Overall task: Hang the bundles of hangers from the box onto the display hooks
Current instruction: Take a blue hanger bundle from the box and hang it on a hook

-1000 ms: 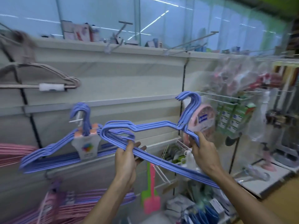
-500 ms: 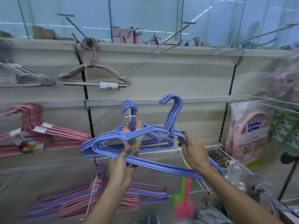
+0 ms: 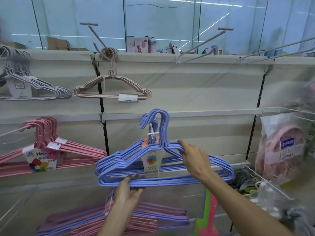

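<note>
I hold a bundle of blue hangers (image 3: 170, 180) level in front of the shelf wall. My left hand (image 3: 128, 189) grips its bottom bar from below. My right hand (image 3: 193, 158) holds its right shoulder, fingers curled over the wires. Its hooks (image 3: 163, 119) stand right at the white display hook (image 3: 152, 133). Another blue bundle with a colourful label (image 3: 151, 160) hangs on that hook, overlapped by mine. I cannot tell whether my bundle's hooks are over the display hook.
Pink hanger bundles (image 3: 51, 154) hang at left, a beige bundle (image 3: 112, 90) and grey ones (image 3: 34, 87) above. Bare hooks (image 3: 88, 24) (image 3: 225, 29) jut out at the top. More pink and purple hangers (image 3: 136, 218) hang below. A bagged pink item (image 3: 281, 149) and wire basket (image 3: 265, 184) are at right.
Both hands carried the blue bundle left and levelled it. It was right of the hanging blue bundle; it now lies over it, hooks at the display hook. My view turned left.
</note>
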`<action>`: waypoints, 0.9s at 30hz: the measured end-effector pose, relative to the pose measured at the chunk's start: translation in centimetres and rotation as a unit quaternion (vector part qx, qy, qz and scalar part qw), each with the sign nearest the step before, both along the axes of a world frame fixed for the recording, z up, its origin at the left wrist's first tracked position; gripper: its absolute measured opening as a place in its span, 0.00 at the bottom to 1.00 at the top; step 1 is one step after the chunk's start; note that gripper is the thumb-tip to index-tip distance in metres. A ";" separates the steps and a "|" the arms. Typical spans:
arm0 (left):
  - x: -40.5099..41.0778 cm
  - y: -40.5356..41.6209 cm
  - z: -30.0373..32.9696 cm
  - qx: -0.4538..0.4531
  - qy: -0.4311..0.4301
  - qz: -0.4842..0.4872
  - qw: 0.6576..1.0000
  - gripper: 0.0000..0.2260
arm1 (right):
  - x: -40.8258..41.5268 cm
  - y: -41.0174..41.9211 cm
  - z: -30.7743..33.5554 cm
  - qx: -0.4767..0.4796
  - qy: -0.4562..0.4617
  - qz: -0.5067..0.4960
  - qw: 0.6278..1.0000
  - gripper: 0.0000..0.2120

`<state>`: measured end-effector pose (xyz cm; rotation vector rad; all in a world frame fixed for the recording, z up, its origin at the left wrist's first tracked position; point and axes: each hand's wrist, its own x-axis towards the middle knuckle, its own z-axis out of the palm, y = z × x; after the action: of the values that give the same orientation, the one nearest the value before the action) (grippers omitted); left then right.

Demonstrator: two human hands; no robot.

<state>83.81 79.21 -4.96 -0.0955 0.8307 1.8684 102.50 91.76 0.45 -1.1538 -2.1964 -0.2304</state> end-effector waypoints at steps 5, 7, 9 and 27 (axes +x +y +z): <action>-1.5 1.1 -1.2 -0.041 -0.024 0.002 0.999 0.05 | -1.7 0.6 -0.7 0.017 -0.035 -0.009 0.999 0.16; -1.8 1.5 -1.4 -0.055 -0.031 0.000 0.998 0.06 | -2.1 0.9 -1.1 0.018 -0.039 -0.012 0.999 0.16; -2.1 1.9 -1.9 -0.062 -0.031 -0.003 0.998 0.07 | -2.4 1.3 -1.4 0.016 -0.038 -0.013 0.999 0.16; -5.1 4.3 -4.6 -0.039 -0.050 0.007 0.998 0.11 | -5.3 2.9 -4.3 -0.031 -0.020 -0.015 0.999 0.24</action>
<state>78.69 83.47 -9.60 -0.2426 0.8361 1.8297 97.17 94.69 -3.84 -1.2256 -2.2369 -0.2005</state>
